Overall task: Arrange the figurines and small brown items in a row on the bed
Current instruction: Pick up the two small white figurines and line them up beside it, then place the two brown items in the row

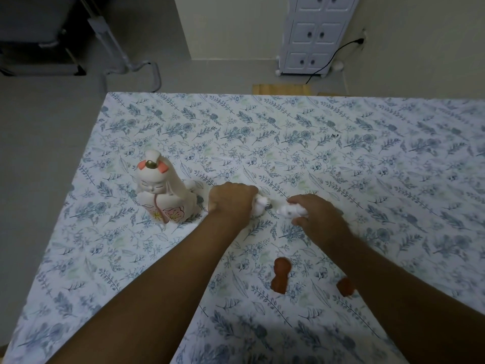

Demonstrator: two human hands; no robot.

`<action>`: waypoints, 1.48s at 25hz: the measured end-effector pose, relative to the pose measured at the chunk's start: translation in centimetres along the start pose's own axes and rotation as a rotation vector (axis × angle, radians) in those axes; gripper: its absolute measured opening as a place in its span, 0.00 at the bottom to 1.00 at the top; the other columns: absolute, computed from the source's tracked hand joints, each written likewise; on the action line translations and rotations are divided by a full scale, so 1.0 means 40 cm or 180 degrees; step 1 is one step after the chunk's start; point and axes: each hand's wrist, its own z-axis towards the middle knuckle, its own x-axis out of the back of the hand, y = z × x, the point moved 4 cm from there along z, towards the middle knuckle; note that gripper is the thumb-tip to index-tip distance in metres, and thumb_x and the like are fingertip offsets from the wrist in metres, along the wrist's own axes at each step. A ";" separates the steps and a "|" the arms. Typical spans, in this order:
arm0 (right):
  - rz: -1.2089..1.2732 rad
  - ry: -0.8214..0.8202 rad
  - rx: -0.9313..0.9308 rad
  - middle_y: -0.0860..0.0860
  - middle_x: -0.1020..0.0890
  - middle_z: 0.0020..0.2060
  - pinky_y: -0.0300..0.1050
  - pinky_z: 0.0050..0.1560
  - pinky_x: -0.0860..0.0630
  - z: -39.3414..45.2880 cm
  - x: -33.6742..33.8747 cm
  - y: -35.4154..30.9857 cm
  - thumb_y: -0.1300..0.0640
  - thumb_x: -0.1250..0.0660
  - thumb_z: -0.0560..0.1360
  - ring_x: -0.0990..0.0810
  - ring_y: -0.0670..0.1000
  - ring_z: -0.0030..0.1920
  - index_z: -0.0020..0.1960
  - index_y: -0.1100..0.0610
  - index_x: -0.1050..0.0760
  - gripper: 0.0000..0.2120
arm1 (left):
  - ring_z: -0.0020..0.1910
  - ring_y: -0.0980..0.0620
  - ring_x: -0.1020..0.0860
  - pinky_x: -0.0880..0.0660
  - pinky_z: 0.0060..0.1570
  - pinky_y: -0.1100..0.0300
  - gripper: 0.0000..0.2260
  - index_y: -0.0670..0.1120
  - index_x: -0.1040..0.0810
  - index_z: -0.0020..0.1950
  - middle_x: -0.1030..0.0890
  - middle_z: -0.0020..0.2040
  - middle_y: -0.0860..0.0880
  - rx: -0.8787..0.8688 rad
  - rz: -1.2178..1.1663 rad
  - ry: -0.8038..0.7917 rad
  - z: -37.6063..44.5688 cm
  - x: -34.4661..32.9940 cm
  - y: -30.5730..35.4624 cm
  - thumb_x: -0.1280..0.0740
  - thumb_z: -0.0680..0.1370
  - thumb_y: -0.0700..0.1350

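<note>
Gripping small white figurine (260, 207) in left hand (231, 203) | right hand (316, 212) clamped on another white figurine (290, 210) | setting both beside tall doll (164, 191), likely to extend row

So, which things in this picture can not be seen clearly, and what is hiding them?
- Small white figurine, head view: mostly covered by the left hand; shape unclear.
- Second white figurine, head view: partly under the right hand and blurred.
- Right brown item, head view: half hidden by the right forearm.
- Object behind the large doll, head view: only a white edge shows.
- Cabinet: top cut by the frame edge.
</note>
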 end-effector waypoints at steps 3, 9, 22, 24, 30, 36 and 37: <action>0.0046 -0.0107 -0.0166 0.54 0.16 0.52 0.51 0.47 0.16 0.006 -0.007 0.008 0.70 0.26 0.70 0.15 0.49 0.44 0.62 0.58 0.23 0.22 | 0.55 0.48 0.19 0.28 0.44 0.55 0.21 0.58 0.27 0.67 0.17 0.56 0.53 -0.0029 0.0015 0.0081 -0.003 0.001 -0.005 0.29 0.75 0.48; -0.0101 -0.0037 -0.0225 0.53 0.17 0.54 0.53 0.52 0.18 0.000 -0.009 -0.005 0.67 0.24 0.68 0.18 0.52 0.50 0.62 0.56 0.23 0.24 | 0.59 0.48 0.21 0.29 0.51 0.51 0.24 0.55 0.28 0.69 0.20 0.59 0.51 -0.0057 0.0052 0.0039 -0.013 0.009 0.001 0.28 0.74 0.49; -0.0538 0.0502 0.0062 0.50 0.21 0.61 0.42 0.61 0.33 -0.293 0.111 0.017 0.53 0.28 0.75 0.27 0.52 0.64 0.64 0.52 0.23 0.18 | 0.69 0.46 0.28 0.28 0.65 0.54 0.22 0.47 0.26 0.72 0.23 0.68 0.47 -0.0030 -0.1920 0.1177 -0.329 -0.099 0.218 0.31 0.78 0.48; -0.0510 0.0487 -0.0216 0.52 0.21 0.60 0.45 0.60 0.31 -0.343 0.109 0.076 0.53 0.29 0.75 0.27 0.54 0.63 0.63 0.53 0.22 0.17 | 0.69 0.45 0.29 0.30 0.64 0.56 0.21 0.46 0.27 0.72 0.24 0.67 0.47 0.0164 -0.1983 0.0880 -0.336 -0.147 0.238 0.32 0.79 0.47; 0.0095 0.0360 -0.1389 0.62 0.23 0.59 0.55 0.59 0.24 -0.406 0.072 0.230 0.48 0.26 0.72 0.23 0.61 0.59 0.65 0.57 0.24 0.25 | 0.55 0.44 0.22 0.27 0.48 0.57 0.18 0.46 0.25 0.66 0.23 0.57 0.44 0.0723 -0.2396 0.0374 -0.331 -0.257 0.257 0.30 0.78 0.49; 0.1013 0.0203 -0.1537 0.53 0.18 0.49 0.45 0.46 0.26 -0.414 0.063 0.222 0.53 0.24 0.71 0.19 0.54 0.48 0.58 0.53 0.23 0.17 | 0.50 0.50 0.20 0.22 0.47 0.55 0.14 0.49 0.23 0.58 0.18 0.53 0.49 0.0848 -0.3011 0.0585 -0.334 -0.265 0.253 0.26 0.74 0.44; 0.1083 0.0190 -0.1538 0.51 0.18 0.48 0.44 0.44 0.25 -0.411 0.062 0.218 0.54 0.23 0.71 0.18 0.52 0.47 0.56 0.51 0.23 0.16 | 0.48 0.51 0.19 0.21 0.46 0.55 0.13 0.50 0.23 0.57 0.18 0.52 0.50 0.0860 -0.3131 0.0582 -0.332 -0.261 0.254 0.26 0.74 0.43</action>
